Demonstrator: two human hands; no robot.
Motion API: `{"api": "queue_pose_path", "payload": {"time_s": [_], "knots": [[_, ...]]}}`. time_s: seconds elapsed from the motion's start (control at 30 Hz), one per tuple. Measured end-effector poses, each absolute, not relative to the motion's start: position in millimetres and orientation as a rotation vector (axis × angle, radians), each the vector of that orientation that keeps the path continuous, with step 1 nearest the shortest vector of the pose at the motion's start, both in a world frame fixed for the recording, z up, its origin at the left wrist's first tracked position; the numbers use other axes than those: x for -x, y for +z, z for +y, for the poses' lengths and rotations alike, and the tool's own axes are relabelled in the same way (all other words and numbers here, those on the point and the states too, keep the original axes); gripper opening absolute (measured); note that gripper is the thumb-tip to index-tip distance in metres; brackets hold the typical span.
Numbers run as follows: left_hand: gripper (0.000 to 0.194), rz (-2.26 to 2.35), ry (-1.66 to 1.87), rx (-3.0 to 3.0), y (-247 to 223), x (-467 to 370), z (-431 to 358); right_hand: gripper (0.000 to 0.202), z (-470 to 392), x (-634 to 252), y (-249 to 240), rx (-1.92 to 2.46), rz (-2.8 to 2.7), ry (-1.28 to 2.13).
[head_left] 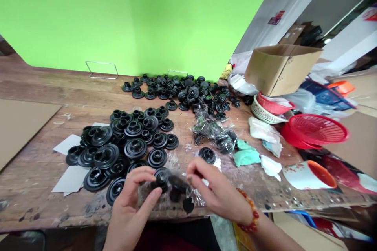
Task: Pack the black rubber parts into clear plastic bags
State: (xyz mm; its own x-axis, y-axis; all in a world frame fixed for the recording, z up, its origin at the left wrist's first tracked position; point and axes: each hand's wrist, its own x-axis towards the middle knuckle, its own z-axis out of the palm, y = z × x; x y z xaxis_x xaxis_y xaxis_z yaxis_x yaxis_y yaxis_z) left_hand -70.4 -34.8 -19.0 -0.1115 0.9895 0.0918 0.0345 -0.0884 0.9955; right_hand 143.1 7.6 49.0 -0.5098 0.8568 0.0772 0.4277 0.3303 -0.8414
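My left hand (132,200) has its thumb and fingers at the left edge of a black flanged disc (161,180) with a raised hub, just over the table's front edge. Beside that disc a blurred black part (178,188) shows through a clear plastic bag (176,174). My right hand (210,188) pinches the bag's right side between thumb and fingers; a beaded bracelet is on that wrist. Another black disc (207,155) lies beyond the right hand. To the left is a heap of similar black discs (135,148). Bagged black parts (226,142) lie to the right.
Smaller black parts (193,93) are piled against a green panel (176,19). On the right stand a cardboard box (279,70), a red basket (300,141) and a white cylinder (300,174) with an orange inside. White cards (70,178) lie under the left heap.
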Motion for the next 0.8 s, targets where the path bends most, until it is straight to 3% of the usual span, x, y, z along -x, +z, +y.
{"api": "queue_pose_path", "payload": {"time_s": [0.1, 0.2, 0.3, 0.53, 0.67, 0.8], "knots": [[0.021, 1.304, 1.379, -1.072, -24, 66, -39, 0.011, 37, -153, 48, 1.135, -1.727, 1.03], [0.017, 1.315, 1.3, -1.022, -26, 64, -43, 0.008, 78, -173, 45, 1.061, -1.385, 0.943], [0.01, 1.333, 1.229, -1.06, -24, 62, -45, 0.022, 120, -198, 32, 1.137, -1.264, 0.803], [0.014, 1.384, 1.017, -1.205, -19, 51, -47, 0.023, 144, -223, -1, 1.55, -1.417, 0.679], [0.016, 1.385, 0.902, -1.291, -23, 51, -47, 0.019, 98, -212, 12, 1.515, -1.56, 0.382], [0.018, 1.335, 0.774, -1.388, -23, 53, -44, 0.018, 41, -200, -1, 1.527, -2.127, 0.546]]}}
